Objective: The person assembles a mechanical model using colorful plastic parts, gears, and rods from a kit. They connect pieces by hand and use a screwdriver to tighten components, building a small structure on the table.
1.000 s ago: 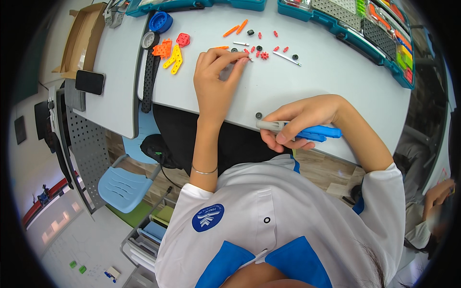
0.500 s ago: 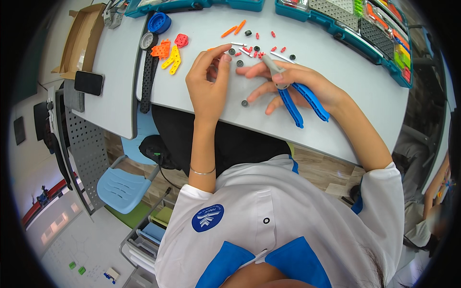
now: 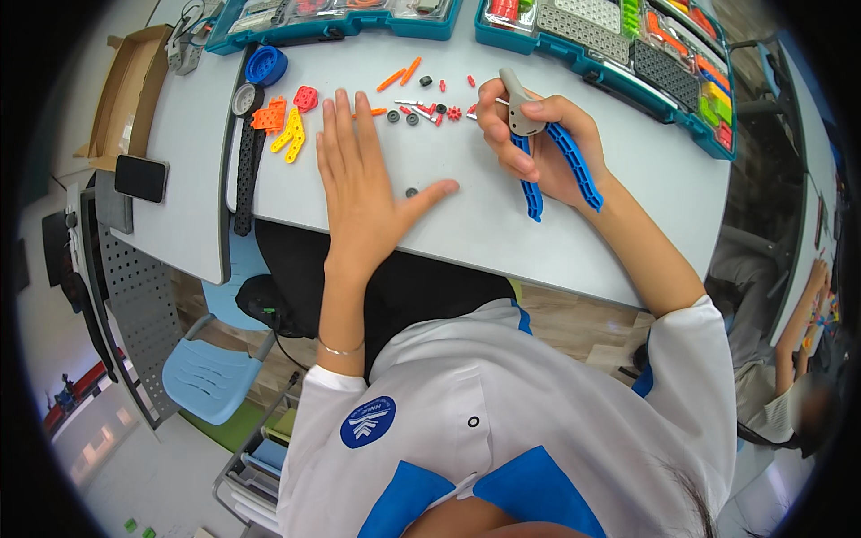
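My left hand [image 3: 361, 202] is stretched out flat with the thumb spread, over the near side of the white table [image 3: 574, 255]. A small grey bushing [image 3: 412, 192] lies between its thumb and forefinger. In my right hand [image 3: 574, 134] is a pair of pliers [image 3: 527, 121] with grey jaws pointing up and blue handles [image 3: 577, 168] spread apart. Between the hands lies a loose group of small parts: a red gear [image 3: 455, 114], red pins [image 3: 471, 81], grey bushings [image 3: 393, 117] and thin metal shafts. Two orange rods [image 3: 391, 80] rest just beyond them.
At left are yellow [image 3: 289, 136], orange [image 3: 269, 117] and red plastic pieces, a blue wheel hub [image 3: 266, 65] and a black track strip [image 3: 246, 184]. Teal parts cases [image 3: 592, 67] line the far edge. A phone [image 3: 141, 178] and cardboard box [image 3: 134, 85] sit on the adjoining table.
My left hand has gone from curled fingers to lying stretched out and spread. My right fingers have closed in around the pliers. The red gear, hidden before, now shows.
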Demonstrator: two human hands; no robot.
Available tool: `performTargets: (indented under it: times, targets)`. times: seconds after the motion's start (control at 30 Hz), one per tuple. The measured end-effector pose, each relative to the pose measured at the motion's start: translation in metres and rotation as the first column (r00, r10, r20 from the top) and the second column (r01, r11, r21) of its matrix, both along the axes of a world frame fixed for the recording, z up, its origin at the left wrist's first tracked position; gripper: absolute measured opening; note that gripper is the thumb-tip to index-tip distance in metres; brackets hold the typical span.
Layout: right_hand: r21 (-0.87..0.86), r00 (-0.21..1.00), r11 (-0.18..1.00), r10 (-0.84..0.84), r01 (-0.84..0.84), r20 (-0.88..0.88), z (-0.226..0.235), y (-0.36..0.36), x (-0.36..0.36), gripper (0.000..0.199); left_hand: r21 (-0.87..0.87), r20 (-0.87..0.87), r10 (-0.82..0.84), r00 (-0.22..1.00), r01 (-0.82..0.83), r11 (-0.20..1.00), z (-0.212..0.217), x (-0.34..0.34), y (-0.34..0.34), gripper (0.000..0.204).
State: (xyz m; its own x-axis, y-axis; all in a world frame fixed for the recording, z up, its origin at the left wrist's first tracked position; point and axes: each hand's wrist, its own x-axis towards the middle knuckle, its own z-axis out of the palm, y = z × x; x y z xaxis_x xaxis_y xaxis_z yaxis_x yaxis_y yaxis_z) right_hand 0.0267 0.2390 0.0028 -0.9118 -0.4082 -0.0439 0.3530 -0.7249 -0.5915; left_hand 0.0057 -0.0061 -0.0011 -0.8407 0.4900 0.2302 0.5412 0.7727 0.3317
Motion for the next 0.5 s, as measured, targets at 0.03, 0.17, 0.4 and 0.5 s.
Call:
performTargets:
  times: [0.03,0.17,0.4,0.5]
  targets:
    - [-0.026,0.999,0.999,-0.02,0.021,0.029,-0.003,0.002,0.0,0.041,0.023,-0.013,-0.028,1.0,0.029,0.999,-0.002,-0.008,0.005,0.127]
    - [-0.059,1.0,0.998,-0.014,0.015,0.018,-0.001,0.0,0.0,0.039,0.055,-0.061,-0.143,0.988,0.147,0.988,-0.008,-0.037,0.012,0.122]
    - [-0.089,0.998,0.994,-0.059,0.058,-0.007,-0.008,0.005,-0.001,0.036,0.081,-0.132,-0.344,0.929,0.356,0.931,-0.021,-0.062,0.032,0.114]
    - [-0.118,0.998,0.991,-0.066,0.065,0.0,-0.006,0.003,-0.005,0.033,0.166,-0.179,-0.314,0.932,0.344,0.924,-0.022,-0.06,0.038,0.102]
